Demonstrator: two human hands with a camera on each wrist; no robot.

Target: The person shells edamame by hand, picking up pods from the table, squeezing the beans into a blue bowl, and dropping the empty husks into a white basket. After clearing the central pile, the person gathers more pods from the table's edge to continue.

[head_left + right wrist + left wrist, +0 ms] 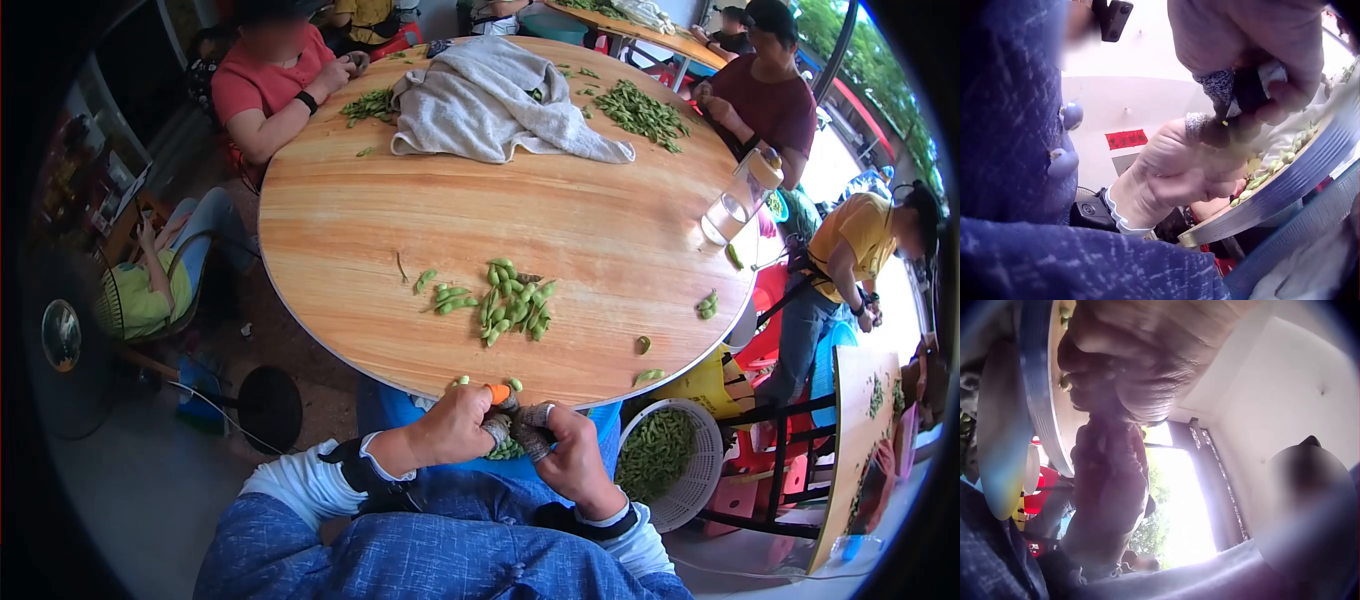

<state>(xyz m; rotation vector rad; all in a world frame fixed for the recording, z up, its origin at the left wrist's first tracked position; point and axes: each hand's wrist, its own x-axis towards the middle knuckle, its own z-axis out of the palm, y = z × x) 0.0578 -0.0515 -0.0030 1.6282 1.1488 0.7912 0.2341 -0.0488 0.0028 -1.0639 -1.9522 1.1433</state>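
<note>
My left hand (452, 428) and right hand (572, 455) meet at the near table edge, fingers curled and fingertips together. Grey knit covers (535, 418) wrap some fingertips, and an orange cover (497, 394) shows beside the left fingers. Between the fingertips in the right wrist view, a small yellow-green bit of soybean pod (1225, 123) peeks out; the rest is hidden by the fingers. Under the hands, green pods (507, 450) lie at my lap. Just beyond them, a loose heap of soybean pods (513, 302) sits on the round wooden table (400, 215).
A grey towel (490, 95) lies across the far side beside more pods (642, 112). A clear bottle (740, 198) stands at the right edge. Below it, a white basket (705, 470) holds many pods. Several people sit or stand around; a fan (62, 335) is at left.
</note>
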